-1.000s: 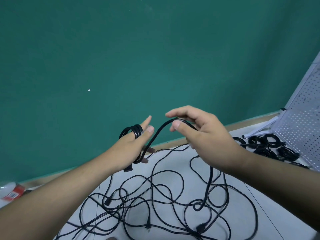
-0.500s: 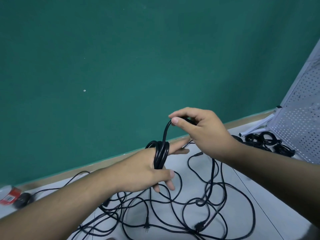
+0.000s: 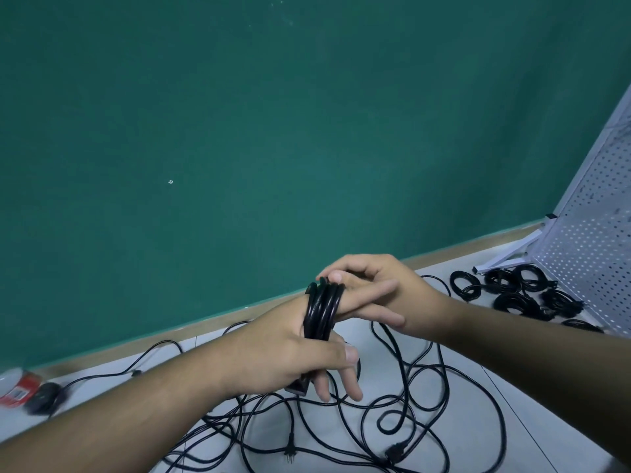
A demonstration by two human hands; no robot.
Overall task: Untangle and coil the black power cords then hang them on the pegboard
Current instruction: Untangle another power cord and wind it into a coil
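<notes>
Far left of the tangle (image 3: 392,421), at the table (image 3: 546,387) edge: a black mouse (image 3: 42,397), blurred, beside something red and white that cannot be made out. Above the tangle, the left hand (image 3: 293,353) wears a coil (image 3: 322,308) of black cord, several turns side by side round the two outstretched fingers. Its thumb is clamped across the turns, the other fingers hang loose, and a connector end (image 3: 299,388) pokes out under the palm. Just right of it, touching, the right hand (image 3: 389,291) pinches the cord at the top of the coil between thumb and forefinger. The free run down into the tangle is hidden behind that hand. Right of the tangle, finished coils (image 3: 519,295) lie at the foot of the pegboard (image 3: 594,254), which has nothing hung on it that I can see. Step in hand, I judge: laying another turn. To do it well, seat each turn flat beside the last, not crossed over, and hold the thumb down until the new turn is under it. Draw slack gently from the tangle, since a hard pull could tighten the loops on the table. Lift the cord clear of any crossing before winding it in. Wind loosely enough to slide off the fingers.
</notes>
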